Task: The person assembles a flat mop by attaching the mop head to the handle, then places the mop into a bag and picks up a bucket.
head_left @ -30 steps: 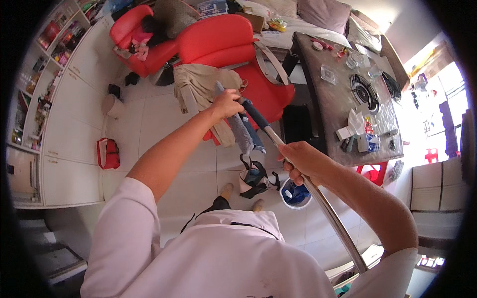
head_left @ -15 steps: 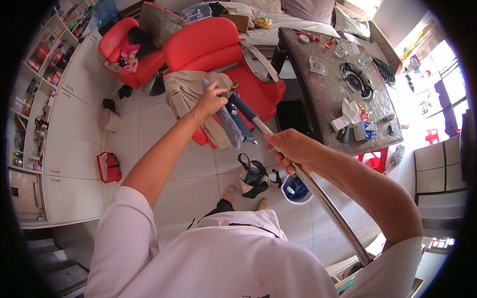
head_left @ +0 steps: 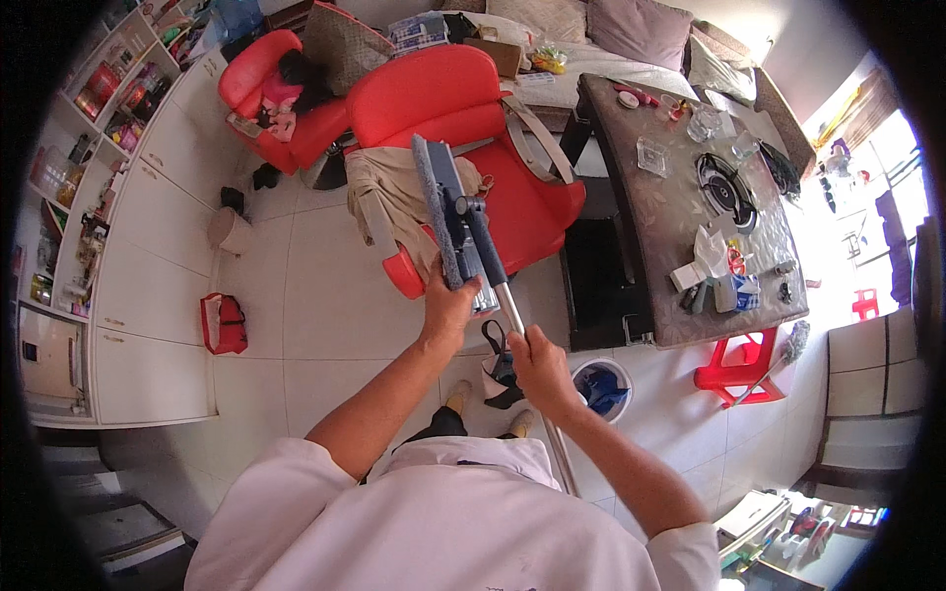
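Note:
A flat mop (head_left: 455,202) is held up in front of me, its head raised and its grey pad along the left edge. My left hand (head_left: 451,313) is closed around the lower end of the mop head. My right hand (head_left: 542,366) grips the silver pole just below its dark upper section, and the pole runs down beside my body. Behind the mop head stands a red armchair (head_left: 424,94) with beige cloth (head_left: 379,192) draped over its arm. A bag (head_left: 501,379) sits on the floor below my hands, partly hidden.
On the right stands a dark table (head_left: 680,222) bearing a gas burner, a glass ashtray and a tissue box. A white bucket (head_left: 619,414) holds something blue. Nearby are a red stool (head_left: 739,379), a duster, a red bag (head_left: 225,323), a bin (head_left: 232,232) and white cabinets (head_left: 148,266).
The mop head has turned to show its flat side. My left hand moved from its far end down to its near end. My right hand shifted lower and left on the pole.

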